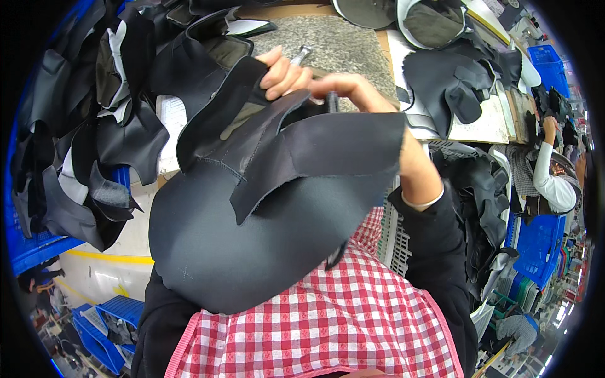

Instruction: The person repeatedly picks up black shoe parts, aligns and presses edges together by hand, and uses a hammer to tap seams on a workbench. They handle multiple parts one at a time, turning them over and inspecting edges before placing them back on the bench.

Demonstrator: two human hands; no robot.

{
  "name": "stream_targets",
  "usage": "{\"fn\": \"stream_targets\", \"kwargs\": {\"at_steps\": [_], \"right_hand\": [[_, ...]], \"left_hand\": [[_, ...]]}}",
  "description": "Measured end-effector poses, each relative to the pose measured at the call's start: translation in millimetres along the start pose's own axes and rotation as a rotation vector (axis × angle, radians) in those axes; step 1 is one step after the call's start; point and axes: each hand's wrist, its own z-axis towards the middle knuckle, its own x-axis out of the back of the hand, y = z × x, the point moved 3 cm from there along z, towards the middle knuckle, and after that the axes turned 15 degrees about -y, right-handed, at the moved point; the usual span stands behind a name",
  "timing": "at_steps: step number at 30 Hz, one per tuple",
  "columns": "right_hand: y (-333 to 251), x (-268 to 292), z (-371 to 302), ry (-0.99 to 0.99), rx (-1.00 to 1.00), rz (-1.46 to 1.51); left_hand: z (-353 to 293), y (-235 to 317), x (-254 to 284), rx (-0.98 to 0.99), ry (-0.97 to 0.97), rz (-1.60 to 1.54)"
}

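A large black leather boot upper (208, 233), sewn from several panels, hangs in front of my apron. Its loose flap (340, 148) folds over toward the right. My left hand (285, 74) is curled over the upper's far edge and grips it; the left forearm is hidden behind the leather. Close beside it, my right hand (356, 91) has bent fingers, their tips blurred and partly covered by the upper. A dark ribbed handle-like piece (332, 102) shows under the right fingers. Just beyond the left fingers is a shiny metal tool end (304, 53).
A speckled stone slab (340, 47) lies on the bench. Black uppers (123, 142) heap over a blue crate at left; another upper (444, 82) rests at right. More leather pieces (476, 195) fill a crate beside my right arm. A co-worker (554, 179) is at far right.
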Motion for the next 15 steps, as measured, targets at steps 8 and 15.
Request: {"fn": "stream_targets", "kwargs": {"at_steps": [8, 15], "right_hand": [[-34, 75, -6, 0.089, 0.118, 0.093], [-20, 81, 0, 0.019, -0.186, -0.427]], "left_hand": [[-140, 74, -11, 0.187, 0.746, 0.326], [-42, 48, -80, 0.504, 0.554, 1.395]]}}
